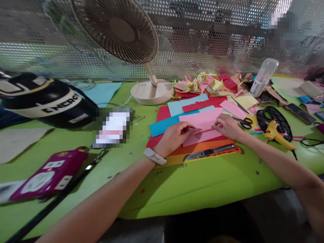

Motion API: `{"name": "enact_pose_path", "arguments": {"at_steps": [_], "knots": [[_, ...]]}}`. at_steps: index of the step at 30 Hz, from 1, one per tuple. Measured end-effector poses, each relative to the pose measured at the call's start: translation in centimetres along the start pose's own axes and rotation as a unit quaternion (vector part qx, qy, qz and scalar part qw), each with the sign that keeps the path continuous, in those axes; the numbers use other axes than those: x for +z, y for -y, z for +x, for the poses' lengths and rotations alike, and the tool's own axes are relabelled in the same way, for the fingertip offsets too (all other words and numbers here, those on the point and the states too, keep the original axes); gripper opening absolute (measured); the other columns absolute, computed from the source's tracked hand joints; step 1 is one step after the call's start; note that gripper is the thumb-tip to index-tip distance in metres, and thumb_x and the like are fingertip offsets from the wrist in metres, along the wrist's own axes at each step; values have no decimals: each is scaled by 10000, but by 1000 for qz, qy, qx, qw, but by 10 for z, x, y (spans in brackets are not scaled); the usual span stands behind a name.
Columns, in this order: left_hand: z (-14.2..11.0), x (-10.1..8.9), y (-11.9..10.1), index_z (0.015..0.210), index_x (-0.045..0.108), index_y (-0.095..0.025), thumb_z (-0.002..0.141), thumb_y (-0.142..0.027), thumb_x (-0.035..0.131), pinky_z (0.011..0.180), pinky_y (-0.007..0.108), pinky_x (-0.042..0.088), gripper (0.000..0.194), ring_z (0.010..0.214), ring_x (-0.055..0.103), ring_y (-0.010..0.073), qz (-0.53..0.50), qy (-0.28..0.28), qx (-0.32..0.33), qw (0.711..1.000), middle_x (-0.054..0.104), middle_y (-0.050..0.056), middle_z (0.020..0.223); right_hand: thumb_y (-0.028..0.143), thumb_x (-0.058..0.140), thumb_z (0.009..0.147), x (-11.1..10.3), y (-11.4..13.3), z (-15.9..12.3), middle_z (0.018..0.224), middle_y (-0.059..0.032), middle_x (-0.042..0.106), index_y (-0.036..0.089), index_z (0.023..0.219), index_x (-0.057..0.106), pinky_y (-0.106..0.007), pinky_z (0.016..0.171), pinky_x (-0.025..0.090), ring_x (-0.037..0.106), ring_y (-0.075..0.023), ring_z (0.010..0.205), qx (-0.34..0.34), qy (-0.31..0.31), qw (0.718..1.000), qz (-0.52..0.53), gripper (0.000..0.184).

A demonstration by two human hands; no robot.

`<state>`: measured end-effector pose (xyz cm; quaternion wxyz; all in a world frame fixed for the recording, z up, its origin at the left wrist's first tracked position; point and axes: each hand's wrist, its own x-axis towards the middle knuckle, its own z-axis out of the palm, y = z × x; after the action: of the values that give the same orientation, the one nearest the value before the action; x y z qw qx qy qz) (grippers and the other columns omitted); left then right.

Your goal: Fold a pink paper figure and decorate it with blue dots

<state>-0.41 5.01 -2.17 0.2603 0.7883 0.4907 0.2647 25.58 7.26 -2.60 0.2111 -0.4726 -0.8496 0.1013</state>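
My left hand [174, 136], with a pale watch band [155, 156] at the wrist, pinches the left end of a thin pink paper roll [204, 130]. Its right end sits in the closed fingers of my right hand [227, 126]. The roll lies level across a pink paper sheet [196, 117]; I cannot tell whether it is part of that sheet. Under it are a blue sheet [162, 127], red paper and an orange sheet [177, 152]. Just in front of the hands rests a utility knife [212, 152] with an orange handle. Black scissors [245, 123] lie beside my right hand.
A fan [152, 91] stands behind the papers, near a heap of paper scraps [207, 84]. On the right are a clear bottle [264, 77], a yellow glue gun [279, 135], a black palette [274, 118] and a phone [300, 113]. A black bag [58, 111] and purple pouch [50, 172] lie left.
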Motion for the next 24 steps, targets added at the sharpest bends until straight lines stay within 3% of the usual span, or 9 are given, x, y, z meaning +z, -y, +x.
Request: {"name": "enact_pose_path", "arguments": {"at_steps": [8, 12, 15, 19, 24], "knots": [[-1, 3, -2, 1045, 704, -161, 990, -310, 468, 856, 397, 502, 284, 958, 661, 269, 161, -34, 78, 983, 724, 120, 1033, 297, 579, 935, 3, 2, 1, 982, -88, 621, 175, 877, 655, -402, 945, 391, 541, -240, 986, 18, -5, 1000, -25, 155], [-10, 13, -8, 1231, 663, -166, 1030, -264, 352, 968, 458, 477, 383, 1138, 631, 293, 253, -35, 135, 957, 685, 142, 1252, 318, 581, 935, 5, 0, 1, 975, -89, 615, 187, 879, 652, -397, 938, 398, 535, -244, 986, 11, -10, 999, -28, 159], [-19, 25, -15, 1422, 521, -155, 1043, -429, 333, 1144, 471, 355, 504, 1379, 480, 282, 267, 4, 186, 946, 511, 157, 1498, 328, 594, 925, 6, -2, 1, 972, -84, 616, 192, 872, 650, -392, 929, 401, 535, -244, 985, 4, -12, 1000, -22, 157], [-25, 35, -17, 1567, 283, -144, 986, -661, 269, 1240, 489, 152, 777, 1505, 281, 266, 269, 46, 172, 947, 356, 162, 1594, 317, 594, 919, 6, -3, 2, 971, -77, 621, 198, 850, 649, -393, 928, 400, 538, -241, 976, 4, -17, 1000, -14, 148], [-22, 33, -16, 1579, 237, -129, 965, -709, 218, 1244, 441, 148, 845, 1515, 249, 244, 251, 78, 146, 954, 294, 157, 1619, 305, 599, 915, 6, -1, 2, 989, -86, 631, 195, 850, 651, -404, 927, 405, 548, -249, 975, 14, -20, 999, -22, 138]]}}
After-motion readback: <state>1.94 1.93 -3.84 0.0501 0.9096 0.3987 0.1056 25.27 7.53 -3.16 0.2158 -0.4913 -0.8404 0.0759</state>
